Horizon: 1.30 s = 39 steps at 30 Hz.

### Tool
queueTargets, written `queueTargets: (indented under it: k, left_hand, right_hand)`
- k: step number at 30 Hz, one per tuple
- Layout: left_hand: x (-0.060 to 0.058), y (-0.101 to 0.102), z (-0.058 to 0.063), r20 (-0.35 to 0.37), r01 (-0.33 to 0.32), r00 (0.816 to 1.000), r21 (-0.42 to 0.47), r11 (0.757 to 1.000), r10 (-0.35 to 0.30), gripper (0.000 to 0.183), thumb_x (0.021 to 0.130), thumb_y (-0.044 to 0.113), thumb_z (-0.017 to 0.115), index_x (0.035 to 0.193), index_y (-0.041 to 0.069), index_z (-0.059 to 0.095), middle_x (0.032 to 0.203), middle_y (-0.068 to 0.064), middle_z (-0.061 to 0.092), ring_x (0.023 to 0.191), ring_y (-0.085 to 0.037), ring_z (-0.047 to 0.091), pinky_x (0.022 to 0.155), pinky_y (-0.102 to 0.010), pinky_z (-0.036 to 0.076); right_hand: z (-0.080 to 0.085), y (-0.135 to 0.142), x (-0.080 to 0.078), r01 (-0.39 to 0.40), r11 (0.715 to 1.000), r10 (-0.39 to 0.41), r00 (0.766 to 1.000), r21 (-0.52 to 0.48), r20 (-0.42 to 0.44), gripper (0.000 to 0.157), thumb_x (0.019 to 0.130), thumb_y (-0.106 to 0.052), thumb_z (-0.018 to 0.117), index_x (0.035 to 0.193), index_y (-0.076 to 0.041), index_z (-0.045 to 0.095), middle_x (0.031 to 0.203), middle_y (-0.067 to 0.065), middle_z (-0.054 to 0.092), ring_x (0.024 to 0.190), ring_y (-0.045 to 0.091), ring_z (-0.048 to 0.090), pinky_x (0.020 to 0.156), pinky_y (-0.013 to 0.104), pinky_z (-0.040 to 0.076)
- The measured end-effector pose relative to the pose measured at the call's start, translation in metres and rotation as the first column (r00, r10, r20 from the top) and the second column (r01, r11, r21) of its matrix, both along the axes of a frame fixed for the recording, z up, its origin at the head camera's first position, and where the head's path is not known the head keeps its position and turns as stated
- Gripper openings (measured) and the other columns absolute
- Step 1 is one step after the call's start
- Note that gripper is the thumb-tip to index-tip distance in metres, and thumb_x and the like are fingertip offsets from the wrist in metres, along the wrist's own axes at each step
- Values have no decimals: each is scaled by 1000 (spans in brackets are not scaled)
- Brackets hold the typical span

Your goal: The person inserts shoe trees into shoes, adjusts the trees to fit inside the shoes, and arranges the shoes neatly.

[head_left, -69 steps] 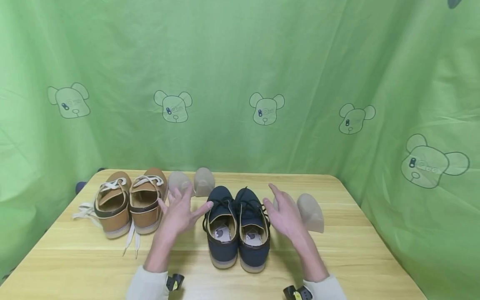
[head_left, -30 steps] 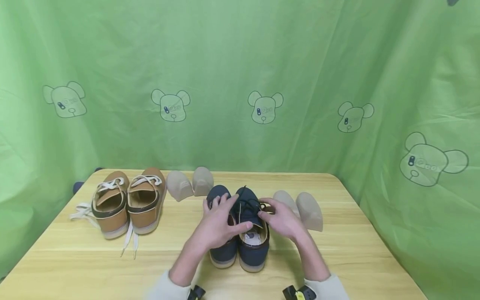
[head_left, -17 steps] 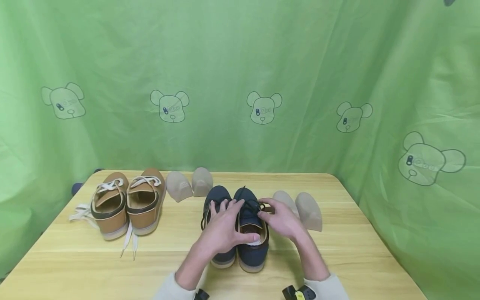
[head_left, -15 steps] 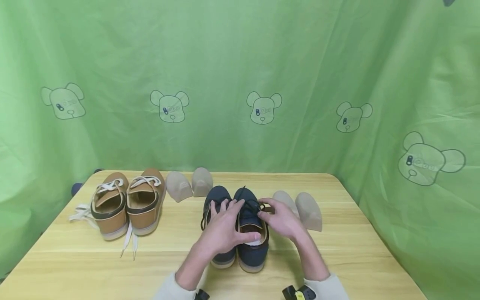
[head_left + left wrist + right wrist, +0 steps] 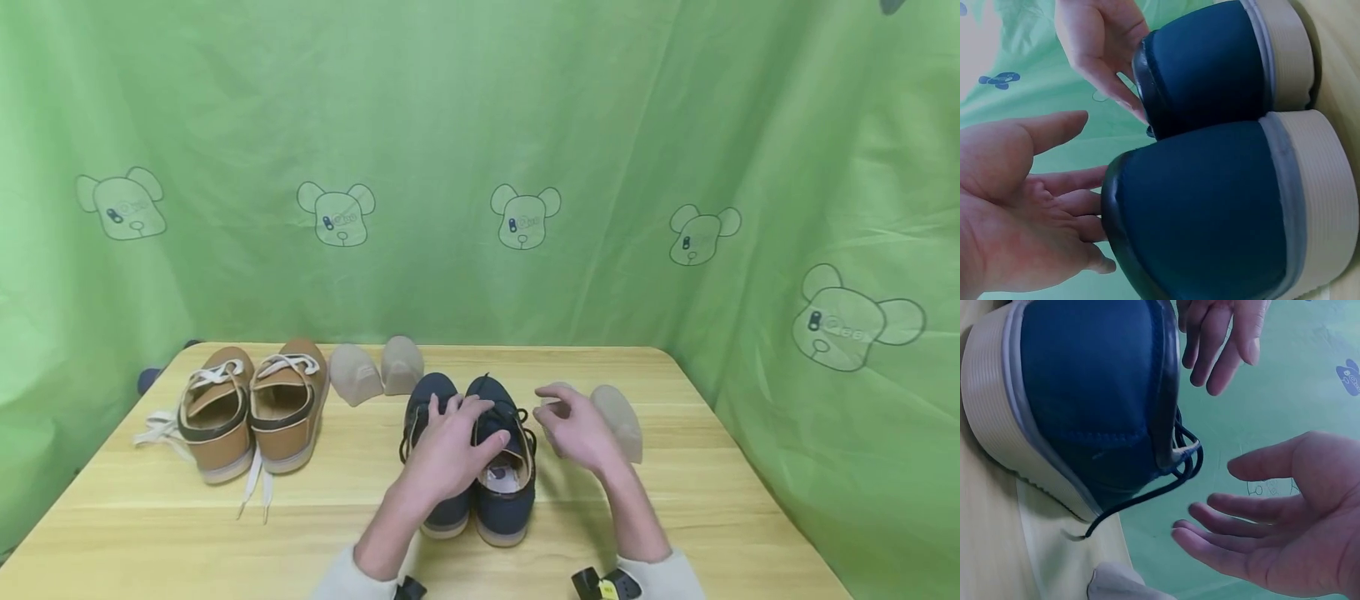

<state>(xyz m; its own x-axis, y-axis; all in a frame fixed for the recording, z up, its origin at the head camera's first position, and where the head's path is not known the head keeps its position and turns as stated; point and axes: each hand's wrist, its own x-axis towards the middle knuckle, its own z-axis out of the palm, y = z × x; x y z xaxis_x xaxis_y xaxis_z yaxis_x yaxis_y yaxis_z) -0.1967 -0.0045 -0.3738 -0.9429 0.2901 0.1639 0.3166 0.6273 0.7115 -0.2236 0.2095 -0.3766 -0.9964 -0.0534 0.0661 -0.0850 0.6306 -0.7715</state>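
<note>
A pair of navy lace-up shoes stands side by side in the middle of the table, heels toward me. Over the left navy shoe (image 5: pixel 448 510) hovers my left hand (image 5: pixel 448 450), its fingers spread and loosely bent, its thumb reaching across to the opening of the right navy shoe (image 5: pixel 504 510). My right hand (image 5: pixel 581 427) is just right of that shoe, thumb and fingers parted and holding nothing. The right wrist view shows a gap between this hand (image 5: pixel 1285 531) and the dark shoelace (image 5: pixel 1141 497) hanging over the shoe's side.
Brown shoes (image 5: pixel 287 408) with white laces stand at the left. Two beige toe-shaped pieces (image 5: pixel 402 365) lie at the back. Two more lie on the right, one beige piece (image 5: pixel 618 421) partly behind my right hand. A green curtain (image 5: pixel 435 108) encloses the wooden table (image 5: pixel 675 517).
My left hand has moved right from beside the brown shoes to over the navy pair, its thumb lifting lately. My right hand, which had fingers at the right shoe's lace, has drawn off right.
</note>
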Motion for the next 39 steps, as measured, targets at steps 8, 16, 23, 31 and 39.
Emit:
queueTargets:
  k: [8,16,23,31,39]
  left_hand:
    - [0,4,6,-49,-9,999,19,1000,10,45,101,35,61,140,12,60,143,-14,60,141,-41,46,125,-55,20]
    - [2,4,12,-34,-44,998,84,995,47,39,102,36,59,135,17,65,133,-9,68,125,-31,63,102,-51,52]
    - [2,5,11,-38,-41,998,89,995,44,33,102,32,60,126,12,70,116,-5,75,104,-24,71,87,-43,56]
    - [4,6,14,-75,-66,994,130,989,76,25,101,30,61,117,15,73,102,-2,77,97,-20,72,82,-39,58]
    - [3,2,16,-122,-97,985,167,981,119,23,101,29,62,115,15,74,97,1,77,94,-18,73,81,-39,58]
  right_hand:
    - [2,13,-3,164,986,-162,983,28,-84,43,97,-18,64,137,-4,59,122,21,70,114,37,66,100,52,51]
    - [-3,32,-7,289,957,-287,948,-10,-138,49,92,-16,68,138,-4,58,128,26,65,120,42,62,103,55,50]
    - [-8,55,-15,355,934,-347,927,31,-141,51,92,-22,64,140,-6,56,131,24,64,124,42,57,105,56,45]
    - [-16,82,-17,352,930,-339,933,109,-119,63,93,-26,68,146,0,47,136,32,57,125,48,52,102,61,45]
    - [-23,99,-12,323,929,-319,946,180,-51,72,95,-30,64,152,3,36,142,37,48,126,54,49,104,66,42]
